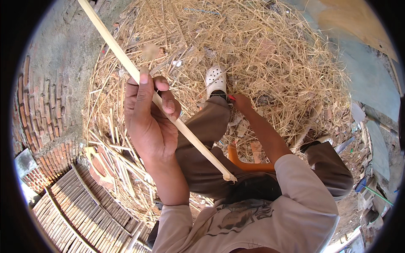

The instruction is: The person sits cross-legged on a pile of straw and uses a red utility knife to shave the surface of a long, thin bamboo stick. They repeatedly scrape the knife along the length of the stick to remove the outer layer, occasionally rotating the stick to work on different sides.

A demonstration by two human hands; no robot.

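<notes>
My left hand (148, 126) is raised, its thumb and fingers closed around a long pale strip of split bamboo or wood (201, 146). The strip runs slantwise from the top left down to a ragged end above my lap. Lower and farther right, my right hand (242, 103) is closed on a tool with a red handle (231, 97), close beside my shoe. Most of that tool is hidden or too thin to make out, so its kind is unclear.
Dry shavings (270, 55) cover the ground ahead. Loose pale strips (120, 162) lie at left, near a slatted bamboo panel (80, 211) and a brick wall (42, 101). My white clog (216, 79) rests among the shavings. An orange seat edge (253, 166) shows beneath me.
</notes>
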